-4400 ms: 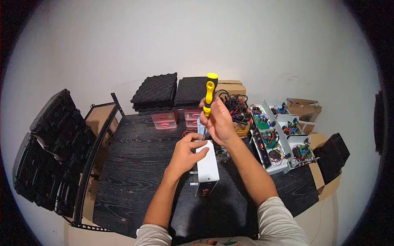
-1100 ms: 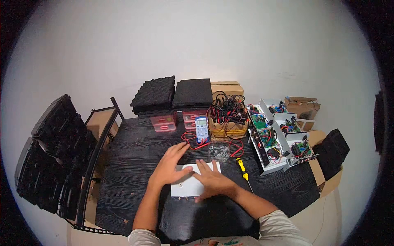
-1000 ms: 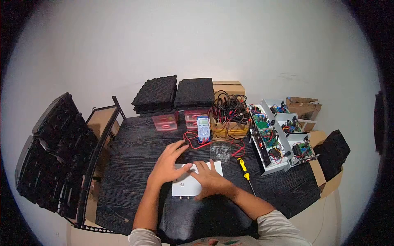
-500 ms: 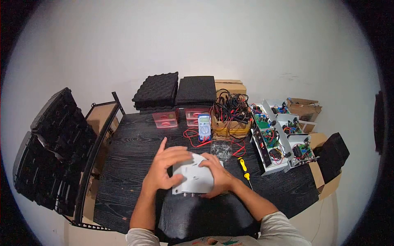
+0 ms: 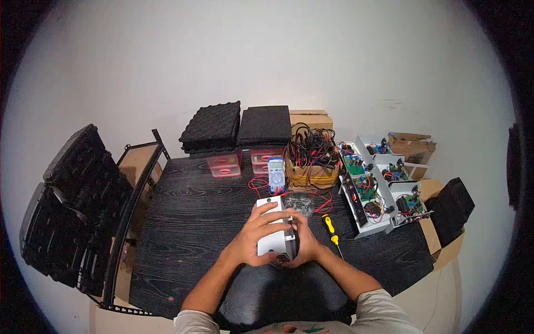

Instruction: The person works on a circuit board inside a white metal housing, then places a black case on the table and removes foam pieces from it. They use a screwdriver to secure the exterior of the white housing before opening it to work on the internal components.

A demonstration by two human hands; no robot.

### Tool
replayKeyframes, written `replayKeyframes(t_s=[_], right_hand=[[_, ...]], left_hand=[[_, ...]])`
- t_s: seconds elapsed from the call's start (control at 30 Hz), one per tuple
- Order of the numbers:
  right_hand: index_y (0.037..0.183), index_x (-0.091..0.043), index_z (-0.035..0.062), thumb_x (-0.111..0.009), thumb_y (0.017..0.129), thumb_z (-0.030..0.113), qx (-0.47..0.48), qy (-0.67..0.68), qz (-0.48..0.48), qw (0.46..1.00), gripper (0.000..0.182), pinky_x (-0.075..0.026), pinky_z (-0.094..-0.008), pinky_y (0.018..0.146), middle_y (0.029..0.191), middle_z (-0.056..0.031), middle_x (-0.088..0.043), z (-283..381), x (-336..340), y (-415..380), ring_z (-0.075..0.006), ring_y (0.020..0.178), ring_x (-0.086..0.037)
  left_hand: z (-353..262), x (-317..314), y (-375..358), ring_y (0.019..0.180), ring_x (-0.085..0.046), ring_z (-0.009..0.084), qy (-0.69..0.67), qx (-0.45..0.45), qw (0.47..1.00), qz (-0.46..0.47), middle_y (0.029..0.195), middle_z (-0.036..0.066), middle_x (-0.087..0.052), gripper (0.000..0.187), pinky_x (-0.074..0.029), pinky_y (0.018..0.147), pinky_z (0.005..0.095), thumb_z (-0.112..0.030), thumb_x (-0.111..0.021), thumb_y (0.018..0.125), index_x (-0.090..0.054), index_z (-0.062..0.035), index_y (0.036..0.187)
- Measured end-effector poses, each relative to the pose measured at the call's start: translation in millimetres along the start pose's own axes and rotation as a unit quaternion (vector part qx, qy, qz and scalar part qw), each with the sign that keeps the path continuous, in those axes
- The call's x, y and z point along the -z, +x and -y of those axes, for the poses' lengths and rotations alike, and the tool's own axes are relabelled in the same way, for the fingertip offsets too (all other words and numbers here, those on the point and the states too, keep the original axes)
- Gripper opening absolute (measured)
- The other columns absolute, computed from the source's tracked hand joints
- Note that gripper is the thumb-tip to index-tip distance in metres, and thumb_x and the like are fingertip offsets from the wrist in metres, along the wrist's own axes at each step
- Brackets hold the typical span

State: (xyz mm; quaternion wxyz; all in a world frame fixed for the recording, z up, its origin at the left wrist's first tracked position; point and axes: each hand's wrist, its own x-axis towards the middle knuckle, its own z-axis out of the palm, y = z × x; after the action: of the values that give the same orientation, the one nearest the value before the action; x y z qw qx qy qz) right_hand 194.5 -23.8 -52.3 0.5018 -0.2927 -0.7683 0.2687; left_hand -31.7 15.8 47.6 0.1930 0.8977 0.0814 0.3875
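Note:
A white metal case [image 5: 271, 244] with a dark side is tilted up between both hands over the near part of the table. My left hand [image 5: 251, 238] is closed around its white face, fingers reaching across the top. My right hand [image 5: 307, 241] grips the opposite, dark side; some of its fingers are hidden behind the case. Just beyond the case lie a crinkled clear plastic bag [image 5: 301, 204] and a blue-edged multimeter [image 5: 276, 172] with red leads. To the right is a yellow and black screwdriver [image 5: 331, 227].
Several open white housings [image 5: 384, 192] with circuit boards and wires stand at the right. A cardboard box [image 5: 311, 177] full of tangled cables sits at the back, near red drawers [image 5: 225, 166] under black foam [image 5: 210, 128]. A black rack [image 5: 130, 200] borders the left edge.
The case has turned from lying face-up to standing on its side, showing its dark side toward the right. My left hand has moved right and wrapped onto it.

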Motion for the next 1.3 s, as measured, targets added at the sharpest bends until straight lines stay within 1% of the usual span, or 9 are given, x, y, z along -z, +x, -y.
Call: replayKeyframes(t_s=[0.2,0.3,0.4,0.6,0.8,0.9,0.97,1.1,1.3], right_hand=[[0.158,-0.005,0.0078,-0.104,0.049,0.035,-0.020,-0.031,0.012,0.999,0.150,-0.031,-0.0469,0.122,0.157,-0.0211,-0.030,13.5,12.8,-2.0,-0.0367,0.146,-0.038],[0.158,-0.017,0.0054,-0.101,0.055,0.042,-0.130,-0.110,0.073,0.983,0.138,-0.033,-0.0461,0.121,0.155,-0.0218,-0.038,40.6,34.0,0.6,-0.0367,0.144,-0.042],[0.152,-0.034,0.0035,-0.092,0.069,0.045,-0.067,-0.122,0.015,0.990,0.110,-0.042,-0.0459,0.114,0.144,-0.0231,-0.051,24.3,61.9,-13.5,-0.0399,0.136,-0.051],[0.136,-0.046,0.0030,-0.078,0.086,0.033,-0.357,-0.438,0.019,0.825,0.066,-0.056,-0.0500,0.089,0.122,-0.0252,-0.061,42.8,81.4,-33.6,-0.0459,0.105,-0.067],[0.134,-0.048,0.0053,-0.074,0.088,0.023,-0.453,-0.440,0.037,0.775,0.055,-0.055,-0.0518,0.085,0.115,-0.0244,-0.067,40.1,83.9,-41.4,-0.0469,0.098,-0.068],[0.133,-0.048,0.0066,-0.069,0.091,0.014,-0.322,-0.286,-0.063,0.900,0.048,-0.057,-0.0461,0.080,0.089,-0.0154,-0.068,55.3,100.2,-29.0,-0.0366,0.084,-0.070],[0.146,-0.041,0.0055,-0.056,0.103,0.010,-0.243,-0.001,-0.135,0.961,0.045,-0.055,-0.0295,0.073,0.106,-0.0075,-0.061,75.2,104.6,-10.8,-0.0138,0.080,-0.062],[0.157,-0.027,0.0160,-0.055,0.108,0.032,-0.041,0.218,-0.246,0.944,0.059,-0.049,-0.0251,0.065,0.126,-0.0118,-0.054,133.5,98.9,35.9,-0.0154,0.083,-0.060],[0.152,-0.025,0.0159,-0.056,0.107,0.034,0.070,0.347,-0.217,0.910,0.058,-0.046,-0.0244,0.062,0.118,-0.0168,-0.058,161.8,66.1,76.6,-0.0164,0.078,-0.058]], left_hand=[[-1.4,-5.6,1.0,0.140,-0.044,0.0445,-0.003,0.008,1.000,0.005,0.145,0.016,-0.059,0.075,-0.030,0.117,0.0609,-0.041,-0.071,0.063,-0.069,-0.0100,0.131],[-2.8,-5.3,2.2,0.141,-0.043,0.0444,0.014,0.006,1.000,0.009,0.147,0.016,-0.058,0.073,-0.030,0.117,0.0610,-0.038,-0.072,0.065,-0.069,-0.0120,0.133],[-9.8,-7.6,5.4,0.141,-0.043,0.0443,0.017,0.013,1.000,0.013,0.148,0.014,-0.057,0.070,-0.028,0.118,0.0617,-0.035,-0.074,0.069,-0.069,-0.0144,0.135],[-19.4,-8.3,18.7,0.141,-0.044,0.0416,0.036,0.021,0.998,0.049,0.148,0.009,-0.058,0.068,-0.023,0.120,0.0652,-0.030,-0.080,0.070,-0.068,-0.0173,0.136],[-29.1,-19.3,36.1,0.141,-0.044,0.0382,0.055,0.037,0.994,0.083,0.147,0.003,-0.058,0.075,-0.017,0.122,0.0679,-0.022,-0.085,0.062,-0.067,-0.0194,0.135],[-26.0,-23.7,35.7,0.141,-0.045,0.0385,0.057,0.027,0.995,0.080,0.147,0.004,-0.058,0.078,-0.019,0.122,0.0673,-0.022,-0.087,0.059,-0.067,-0.0193,0.134],[-22.1,-24.5,35.1,0.140,-0.046,0.0387,0.062,0.018,0.995,0.074,0.147,0.005,-0.059,0.079,-0.021,0.121,0.0667,-0.025,-0.088,0.058,-0.067,-0.0194,0.134],[-23.4,-24.4,35.9,0.139,-0.047,0.0391,0.055,-0.001,0.997,0.053,0.147,0.006,-0.059,0.082,-0.023,0.121,0.0656,-0.030,-0.090,0.057,-0.067,-0.0194,0.135],[-25.3,-25.2,37.2,0.140,-0.046,0.0393,0.058,0.002,0.997,0.053,0.143,0.007,-0.060,0.075,-0.021,0.120,0.0665,-0.029,-0.090,0.061,-0.068,-0.0172,0.132]])
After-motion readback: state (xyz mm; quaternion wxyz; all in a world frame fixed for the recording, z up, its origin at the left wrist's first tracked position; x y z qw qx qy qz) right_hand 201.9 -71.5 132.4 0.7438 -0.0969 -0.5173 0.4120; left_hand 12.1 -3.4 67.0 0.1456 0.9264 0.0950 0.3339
